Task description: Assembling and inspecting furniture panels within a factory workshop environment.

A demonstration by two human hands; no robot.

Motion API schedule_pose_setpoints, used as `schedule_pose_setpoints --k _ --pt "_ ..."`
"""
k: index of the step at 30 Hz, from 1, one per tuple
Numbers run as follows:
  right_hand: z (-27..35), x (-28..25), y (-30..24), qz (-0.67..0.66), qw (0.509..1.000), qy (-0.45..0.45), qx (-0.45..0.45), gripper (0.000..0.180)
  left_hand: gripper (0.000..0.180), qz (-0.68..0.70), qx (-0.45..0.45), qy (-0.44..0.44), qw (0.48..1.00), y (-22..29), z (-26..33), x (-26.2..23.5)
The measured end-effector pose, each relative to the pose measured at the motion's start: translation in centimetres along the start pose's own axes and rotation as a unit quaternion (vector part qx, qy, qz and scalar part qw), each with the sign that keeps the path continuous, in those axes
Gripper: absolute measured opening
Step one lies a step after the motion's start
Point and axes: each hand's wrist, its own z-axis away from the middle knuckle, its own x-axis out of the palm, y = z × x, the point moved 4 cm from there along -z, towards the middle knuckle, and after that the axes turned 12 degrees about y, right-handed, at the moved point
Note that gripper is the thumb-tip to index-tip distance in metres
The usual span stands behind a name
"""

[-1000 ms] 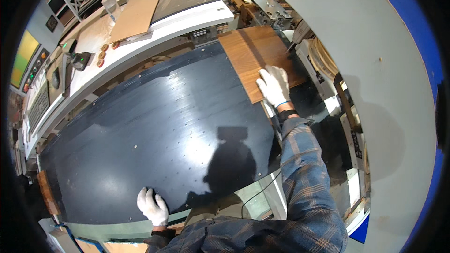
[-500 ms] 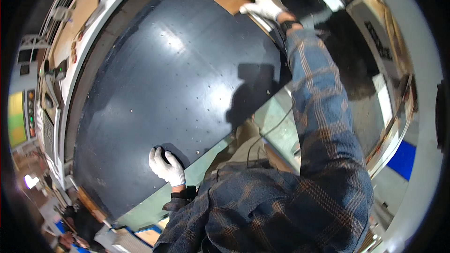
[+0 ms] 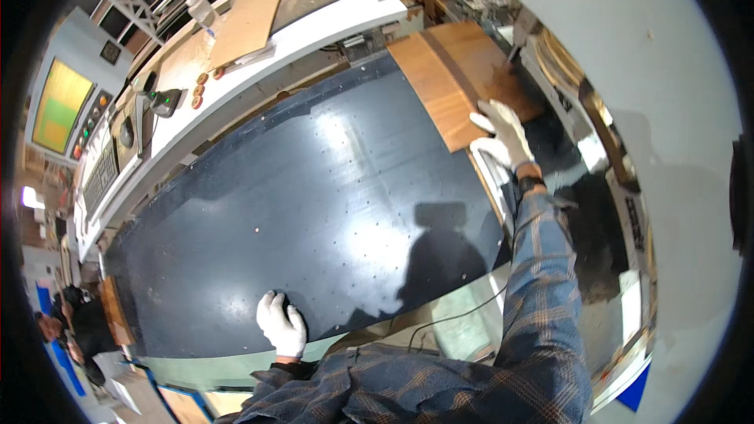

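A large black panel [image 3: 314,196] with small drilled holes lies flat across a long machine bed. My left hand [image 3: 281,324], in a white glove, rests flat on the panel's near edge. My right hand [image 3: 503,133], also gloved, is stretched out to the far right, fingers lying on the near edge of a brown wooden board [image 3: 455,78] that sits past the black panel's right end. Both sleeves are blue plaid. Neither hand lifts anything.
A white machine rail [image 3: 259,71] runs along the far side, with a tan sheet [image 3: 247,12] and a spray bottle [image 3: 203,9] behind it. A control console with a green screen [image 3: 59,94] and keyboard stands at the left. Another person [image 3: 71,330] is at the lower left.
The view swung down and back up as my head moved. My left hand stays on the panel's near edge and my right hand stays on the wooden board.
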Motion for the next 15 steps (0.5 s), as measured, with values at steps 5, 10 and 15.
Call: schedule_pose_setpoints --k 5,10,15 --pt "0.0 -0.9 -1.2 0.017 0.999 -0.003 -0.048 0.080 0.040 0.003 0.006 -0.010 1.000 0.0 -0.4 -0.2" --pt "-0.2 -1.2 -1.6 -0.008 0.998 0.010 -0.054 0.065 0.040 -0.008 0.001 -0.020 1.000 -0.3 -0.1 0.1" --pt "-0.1 -1.2 -1.3 -0.014 0.998 0.027 -0.062 0.063 0.039 -0.013 0.002 -0.022 1.000 -0.2 -0.2 0.0"
